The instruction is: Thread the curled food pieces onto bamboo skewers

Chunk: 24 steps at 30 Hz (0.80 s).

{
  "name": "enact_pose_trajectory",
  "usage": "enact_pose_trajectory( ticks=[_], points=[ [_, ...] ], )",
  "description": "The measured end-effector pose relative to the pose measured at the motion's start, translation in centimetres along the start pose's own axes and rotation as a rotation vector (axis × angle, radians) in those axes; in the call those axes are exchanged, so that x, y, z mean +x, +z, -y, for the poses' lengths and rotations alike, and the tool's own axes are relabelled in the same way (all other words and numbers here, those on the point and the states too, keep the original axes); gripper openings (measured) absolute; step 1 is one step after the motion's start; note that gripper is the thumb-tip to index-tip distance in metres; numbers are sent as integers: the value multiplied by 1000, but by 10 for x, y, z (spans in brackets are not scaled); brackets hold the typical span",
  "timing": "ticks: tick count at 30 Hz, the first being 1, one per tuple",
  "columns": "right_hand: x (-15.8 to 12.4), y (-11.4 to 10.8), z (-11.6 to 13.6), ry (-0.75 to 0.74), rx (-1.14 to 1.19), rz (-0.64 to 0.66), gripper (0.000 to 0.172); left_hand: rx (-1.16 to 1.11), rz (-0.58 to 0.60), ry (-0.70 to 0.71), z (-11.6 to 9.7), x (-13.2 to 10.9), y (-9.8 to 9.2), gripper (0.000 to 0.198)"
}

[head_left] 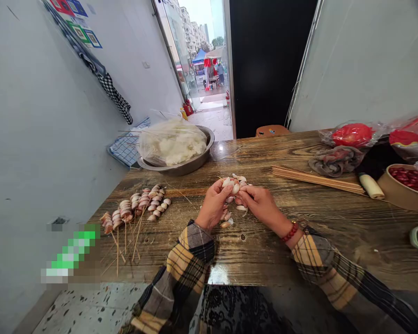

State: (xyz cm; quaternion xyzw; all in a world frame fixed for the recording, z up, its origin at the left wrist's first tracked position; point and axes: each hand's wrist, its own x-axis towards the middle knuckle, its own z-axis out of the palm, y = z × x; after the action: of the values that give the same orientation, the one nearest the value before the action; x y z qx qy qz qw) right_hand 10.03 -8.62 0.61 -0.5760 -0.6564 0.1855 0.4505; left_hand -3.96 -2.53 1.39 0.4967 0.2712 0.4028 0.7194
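Several pale garlic cloves (234, 187) lie in the fingers of my left hand (211, 206), which is closed around them above the table. My right hand (264, 206), a red bead bracelet at its wrist, pinches thumb and forefinger together against the same group of cloves. What sits between those right fingertips is partly hidden. Below and behind both hands is a loose heap of garlic cloves (225, 216), some with pinkish skin. To the left, several skewers of garlic (126, 211) lie side by side, their thin sticks pointing towards me.
A metal basin (191, 164) holding a plastic bag of whitish stuff stands at the back left. Bamboo sticks (316, 179) lie to the right, near a crumpled grey cloth (336, 161). Further right are a bowl (404, 192) of dark red fruit and green scissor-like handles (416, 239).
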Motion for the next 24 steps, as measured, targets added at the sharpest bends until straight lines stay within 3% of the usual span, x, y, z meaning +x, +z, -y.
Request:
enact_pose_trajectory(
  ticks=[7,13,24],
  points=[
    [1,-3,3,-42,36,34,32,-61,-2,-24,5,1,-2,27],
    [-3,1,2,-37,65,2,29,-213,-133,-17,3,1,-2,25],
    [-8,11,-5,-75,60,-67,28,-239,-105,17,8,0,6,23]
  ],
)
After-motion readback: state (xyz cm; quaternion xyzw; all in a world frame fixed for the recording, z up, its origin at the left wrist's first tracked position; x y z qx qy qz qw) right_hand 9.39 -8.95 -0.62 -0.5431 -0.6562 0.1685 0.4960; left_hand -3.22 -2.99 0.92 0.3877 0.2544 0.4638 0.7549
